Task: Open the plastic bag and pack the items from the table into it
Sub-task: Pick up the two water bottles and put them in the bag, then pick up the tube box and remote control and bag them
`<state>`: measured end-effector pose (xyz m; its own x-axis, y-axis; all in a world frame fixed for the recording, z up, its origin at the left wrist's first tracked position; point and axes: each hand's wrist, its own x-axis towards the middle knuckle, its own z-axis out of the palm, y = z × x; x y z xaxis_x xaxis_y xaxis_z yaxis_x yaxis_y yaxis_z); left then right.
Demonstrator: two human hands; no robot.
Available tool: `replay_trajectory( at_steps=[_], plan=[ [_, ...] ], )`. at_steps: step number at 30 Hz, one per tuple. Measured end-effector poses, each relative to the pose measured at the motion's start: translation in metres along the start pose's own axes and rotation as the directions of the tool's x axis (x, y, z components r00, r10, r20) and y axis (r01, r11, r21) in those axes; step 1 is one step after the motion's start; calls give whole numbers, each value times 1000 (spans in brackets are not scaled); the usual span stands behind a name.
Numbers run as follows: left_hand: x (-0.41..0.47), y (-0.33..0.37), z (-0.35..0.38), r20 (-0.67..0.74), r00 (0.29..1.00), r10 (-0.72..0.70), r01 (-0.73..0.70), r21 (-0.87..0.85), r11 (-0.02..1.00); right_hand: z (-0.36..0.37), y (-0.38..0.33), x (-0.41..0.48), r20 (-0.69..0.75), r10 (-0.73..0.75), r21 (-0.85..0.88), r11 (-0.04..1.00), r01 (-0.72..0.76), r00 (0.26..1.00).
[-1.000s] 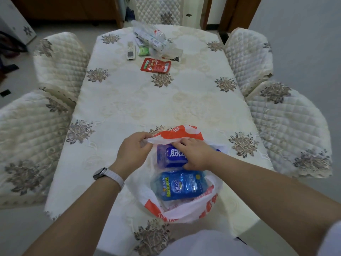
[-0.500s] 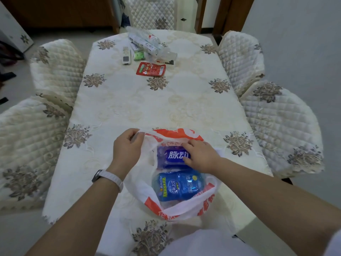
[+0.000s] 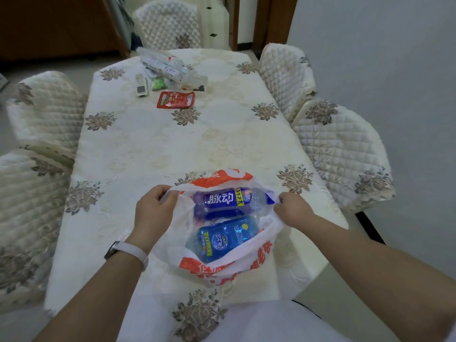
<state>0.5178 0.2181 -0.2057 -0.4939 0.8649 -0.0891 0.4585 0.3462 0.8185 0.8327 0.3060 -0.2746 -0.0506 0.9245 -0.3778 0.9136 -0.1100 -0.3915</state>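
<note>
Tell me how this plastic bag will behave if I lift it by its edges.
Likely floppy: the plastic bag is thin, crumpled film. Probably bottom-heavy, with the purple bottle and blue bottle lying inside. They may slide together as it sags.

Bare forearms run to the left hand (image 3: 154, 211) and right hand (image 3: 292, 209). A watch (image 3: 125, 251) circles the left wrist: white strap, dark rounded case on its outer side. Nearer than the watch, a white garment (image 3: 246, 322) covers the torso.
</note>
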Motion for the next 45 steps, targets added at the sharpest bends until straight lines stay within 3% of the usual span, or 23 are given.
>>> replay_trajectory(
  at_steps=[8, 15, 19, 24, 26, 29, 32, 37, 41, 45],
  plan=[
    [0, 4, -2, 17, 997, 69, -68, -48, 997, -29, 15, -41, -310, 71, 151, 988, -24, 948],
    [-9, 4, -9, 22, 996, 83, -83, 26, 996, -40, 17, -66, -310, 115, 276, 961, -27, 944],
    [-25, 3, -15, 30, 989, 147, -150, 152, 977, -45, 14, -78, -292, 39, 191, 981, 19, 956],
    [-53, 2, -24, 27, 962, 270, -265, 310, 913, -54, 10, -92, -321, -220, -68, 976, 209, 921],
    [-70, 2, -28, 47, 957, 286, -284, 349, 893, -56, 7, -101, -334, -335, -130, 942, 308, 881],
    [-98, 0, -34, 78, 928, 364, -359, 440, 823, -57, -3, -113, -384, -525, -228, 851, 473, 760],
    [-124, 1, -42, 85, 918, 386, -375, 501, 780, -53, -16, -122, -333, -673, -306, 739, 599, 660],
    [-166, -7, -63, 106, 916, 387, -372, 582, 723, -33, -51, -147, -160, -806, -350, 586, 731, 570],
    [-185, -23, -95, 113, 909, 400, -369, 663, 652, -11, -87, -170, -127, -884, -357, 465, 810, 451],
    [-199, -49, -128, 115, 880, 461, -390, 730, 562, 9, -132, -189, -74, -915, -342, 398, 852, 397]
  ],
)
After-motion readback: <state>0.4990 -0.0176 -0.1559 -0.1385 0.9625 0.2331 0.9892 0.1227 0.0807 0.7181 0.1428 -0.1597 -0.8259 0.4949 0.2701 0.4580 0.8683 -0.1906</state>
